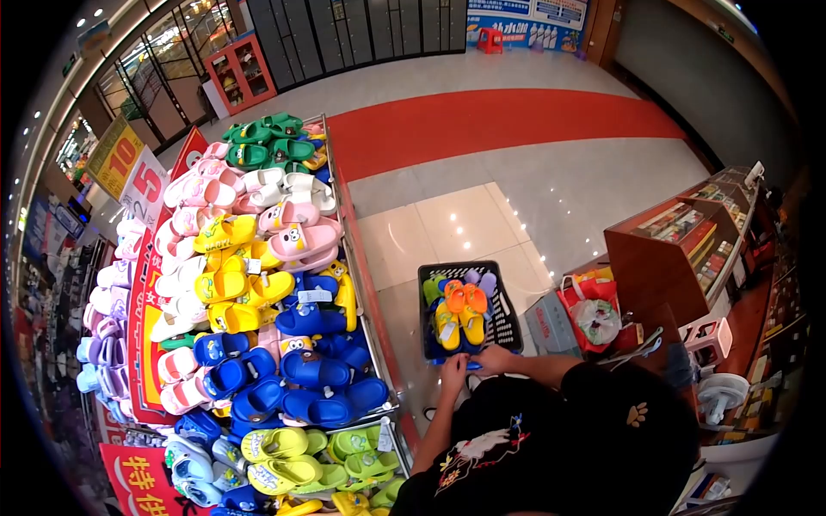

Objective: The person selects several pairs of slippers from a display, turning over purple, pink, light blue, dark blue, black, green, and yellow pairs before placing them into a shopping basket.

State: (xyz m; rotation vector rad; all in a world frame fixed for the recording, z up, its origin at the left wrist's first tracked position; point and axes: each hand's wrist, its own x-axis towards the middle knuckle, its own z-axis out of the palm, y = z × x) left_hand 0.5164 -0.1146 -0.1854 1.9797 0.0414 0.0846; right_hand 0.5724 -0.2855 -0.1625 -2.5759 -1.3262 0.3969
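Note:
A black shopping basket (510, 331) is in front of me, with slippers lying inside it. Yellow slippers (472, 329) are nearest to me, orange ones (465, 297) lie above them, and green (432, 289) and purple (488, 284) ones are toward the far side. At the basket's near edge, my left hand (453, 370) is closed on what looks like its blue handle. My right hand (496, 360) is closed at the same edge, just to the right. The fingertips of both hands are partly hidden.
A display stand to my left is heaped with blue slippers (335, 402), yellow (227, 285), pink and green ones. To the right are a grey box (551, 324), a red bag (594, 314) and a wooden counter (658, 267). A red floor strip (490, 125) crosses ahead.

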